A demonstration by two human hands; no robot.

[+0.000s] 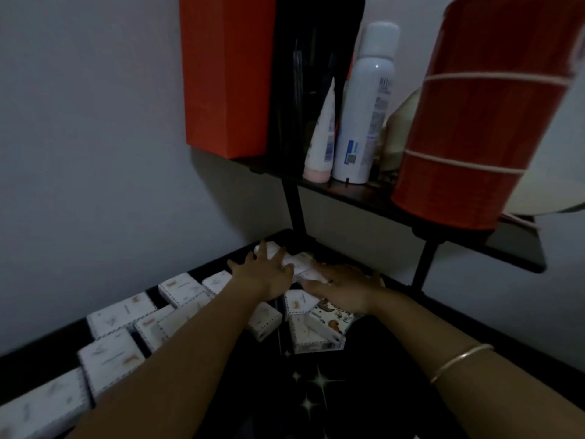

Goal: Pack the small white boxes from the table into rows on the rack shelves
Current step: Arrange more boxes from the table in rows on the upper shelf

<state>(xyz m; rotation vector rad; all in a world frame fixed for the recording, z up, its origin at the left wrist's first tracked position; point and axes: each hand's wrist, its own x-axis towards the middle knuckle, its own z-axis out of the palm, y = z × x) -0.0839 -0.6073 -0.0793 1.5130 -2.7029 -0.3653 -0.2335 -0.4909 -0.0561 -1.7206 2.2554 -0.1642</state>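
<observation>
1. Left hand (pixel 262 275): fingers spread, palm down on the small white boxes (pixel 296 263) in the far corner of the lower shelf (pixel 47 350); no pinch or curl visible
2. Right hand (pixel 346 286): flat, fingers straight and pointing toward the left hand, laid on the same cluster from the other side; bangle (pixel 459 361) on its wrist
3. Judgement: the two flat palms bracket the cluster, probably to slide and square it into the corner rather than lift it
4. More white boxes lie left of and nearer than the left hand, in a rough row along the wall-side edge. Those just nearer than the right hand sit askew, with a patterned box (pixel 330 318) among them. Rows look unfinished
5. Above the hands, on the upper shelf (pixel 357 194), all upright: orange-red carton (pixel 228 74), tube (pixel 321 137), spray can (pixel 364 106), red cylinder (pixel 481 122)
6. Writing: the spray can has a label with a blue patch and the tube a barcode. The boxes have faint prints. All of it is too blurred to read, and no brand is legible
</observation>
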